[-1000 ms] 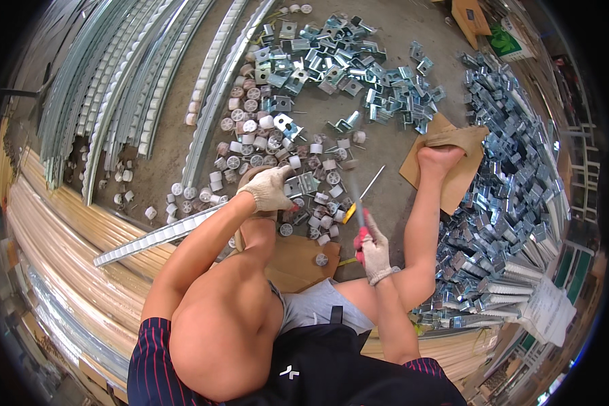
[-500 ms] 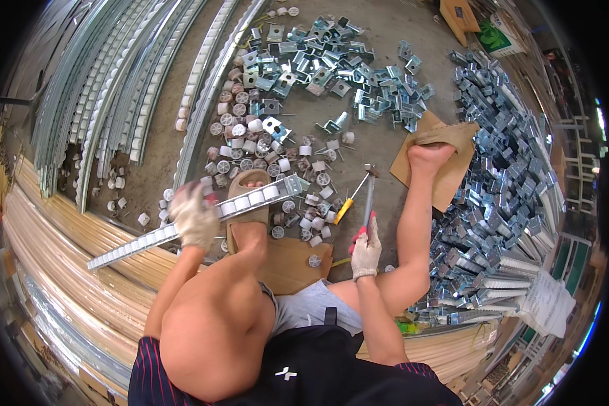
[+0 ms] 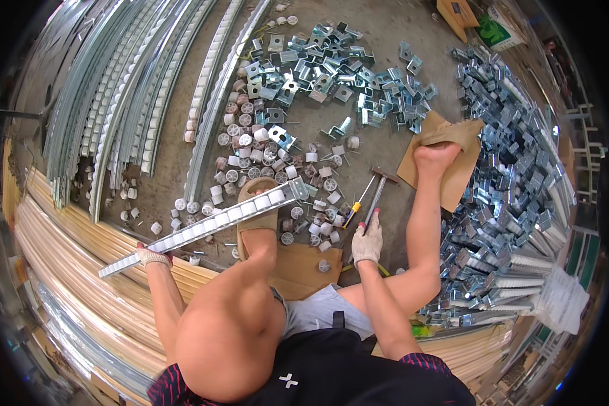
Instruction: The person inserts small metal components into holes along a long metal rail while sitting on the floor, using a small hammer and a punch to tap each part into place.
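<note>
A metal roller track (image 3: 210,224) with a row of white rollers lies slanted across my left foot, its upper right end among loose rollers. My gloved left hand (image 3: 154,256) is closed around it near its lower left end. My gloved right hand (image 3: 367,243) is closed on the handle end of a hammer (image 3: 377,196). The hammer's head points away from me, toward the floor near the cardboard under my right foot. Just left of the hammer lies a screwdriver (image 3: 351,214) with a yellow handle.
Loose white rollers (image 3: 257,152) are scattered beyond my left foot. Metal brackets (image 3: 325,68) lie farther off, and a big bracket pile (image 3: 487,183) runs along the right. Long roller tracks (image 3: 125,88) fill the far left. Wrapped tan lengths (image 3: 68,250) lie at the near left.
My left hand has moved from above the track's middle down to its lower left end and closed there. The hammer has tilted, its head swinging slightly right. The view has shifted slightly.
</note>
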The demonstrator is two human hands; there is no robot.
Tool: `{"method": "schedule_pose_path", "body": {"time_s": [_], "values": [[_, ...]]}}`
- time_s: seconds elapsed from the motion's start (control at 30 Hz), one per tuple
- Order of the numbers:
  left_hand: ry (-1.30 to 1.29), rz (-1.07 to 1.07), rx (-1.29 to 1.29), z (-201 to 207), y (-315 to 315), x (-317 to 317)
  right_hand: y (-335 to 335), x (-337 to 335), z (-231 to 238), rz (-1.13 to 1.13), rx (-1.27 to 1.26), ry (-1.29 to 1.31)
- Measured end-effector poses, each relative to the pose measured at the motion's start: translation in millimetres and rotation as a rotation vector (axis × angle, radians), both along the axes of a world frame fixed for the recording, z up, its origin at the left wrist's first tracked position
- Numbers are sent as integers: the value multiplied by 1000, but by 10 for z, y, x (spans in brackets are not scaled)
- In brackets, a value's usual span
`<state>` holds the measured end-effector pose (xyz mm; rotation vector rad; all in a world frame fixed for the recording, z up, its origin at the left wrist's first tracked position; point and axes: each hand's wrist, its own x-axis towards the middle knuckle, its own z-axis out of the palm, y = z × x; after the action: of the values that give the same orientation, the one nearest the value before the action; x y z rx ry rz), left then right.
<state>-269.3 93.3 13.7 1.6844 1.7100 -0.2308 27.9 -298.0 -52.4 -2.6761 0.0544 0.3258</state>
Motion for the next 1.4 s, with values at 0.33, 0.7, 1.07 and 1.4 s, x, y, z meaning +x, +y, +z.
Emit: {"method": "schedule_pose_path", "body": {"time_s": [0.33, 0.7, 1.07, 1.4], "values": [[-912, 347, 327, 2009, 1879, 134, 1126, 673, 538, 345, 324, -55], [-873, -110, 367, 3949, 2019, 548, 2640, 1176, 214, 909, -153, 12], [106, -665, -307, 1716, 483, 607, 1492, 1147, 589, 597, 494, -43], [382, -864, -473, 673, 352, 12, 1039, 632, 725, -153, 1230, 920]]}}
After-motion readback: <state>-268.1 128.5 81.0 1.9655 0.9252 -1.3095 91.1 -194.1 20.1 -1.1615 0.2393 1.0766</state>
